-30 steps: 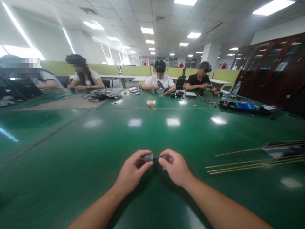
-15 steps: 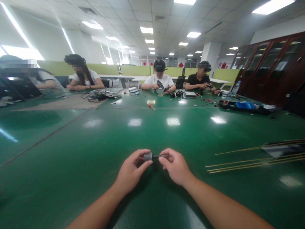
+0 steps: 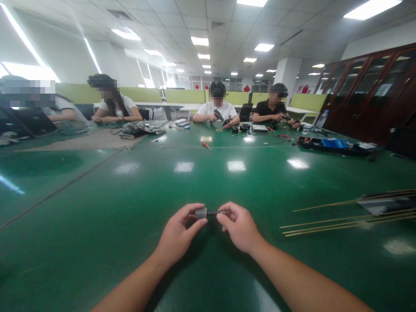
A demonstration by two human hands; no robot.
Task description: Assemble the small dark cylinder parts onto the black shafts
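Note:
Between my two hands is a short grey metal cylinder (image 3: 200, 213) with a thin dark shaft (image 3: 212, 212) coming out of its right end; it looks like a hole saw or a small motor, but I cannot tell which. My left hand (image 3: 180, 229) is closed round the cylinder, thumb below and fingers above. The thumb and fingers of my right hand (image 3: 239, 223) pinch the shaft's far end, whose tip they partly hide. The piece lies level, just over the green tabletop (image 3: 136, 195).
Several thin brass-coloured rods (image 3: 325, 229) lie on the right, near a dark flat piece (image 3: 383, 203). Beyond are a red screwdriver (image 3: 206, 145) and a black tray (image 3: 338, 149) of parts. Several people sit across the table; one person (image 3: 216, 112) holds a power drill (image 3: 219, 115).

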